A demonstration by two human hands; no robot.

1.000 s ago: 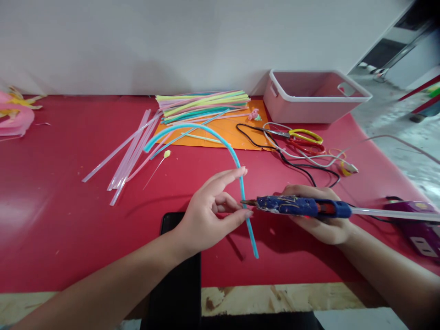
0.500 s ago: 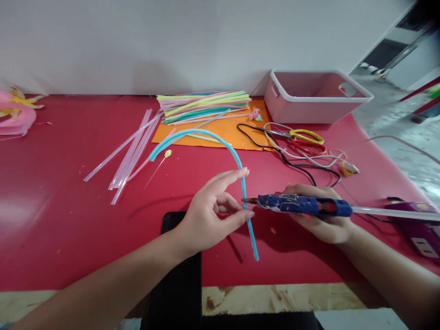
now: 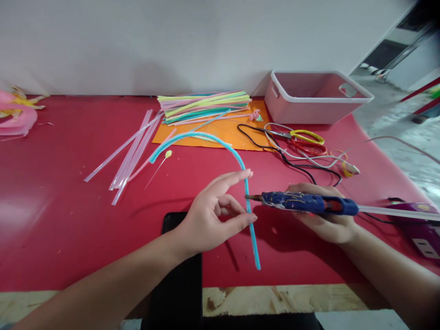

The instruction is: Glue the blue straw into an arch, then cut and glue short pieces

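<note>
A light-blue pipe cleaner [image 3: 209, 136] arches over the table, its lower stretch held near the front between the fingertips and thumb of my left hand [image 3: 220, 211]. My right hand [image 3: 323, 220] is wrapped round a blue hot glue gun [image 3: 302, 202], which lies level and points left. The gun's metal nozzle meets the pipe cleaner between my left thumb and fingers. A clear glue stick [image 3: 392, 211] juts from the gun's rear. The trigger side is hidden by the gun and hand.
Behind are bundled pipe cleaners [image 3: 206, 104] on orange paper [image 3: 240, 137], pink plastic strips [image 3: 132, 156] and a pink bin [image 3: 309, 110]. Scissors [image 3: 305, 136] lie among cables to the right, near a purple power strip [image 3: 422, 233]. A black phone-like slab [image 3: 178, 284] sits under my left arm.
The glue gun has shifted slightly right and up, its nozzle now higher along the pipe cleaner. My left hand and the pipe cleaner's lower end have moved a little right.
</note>
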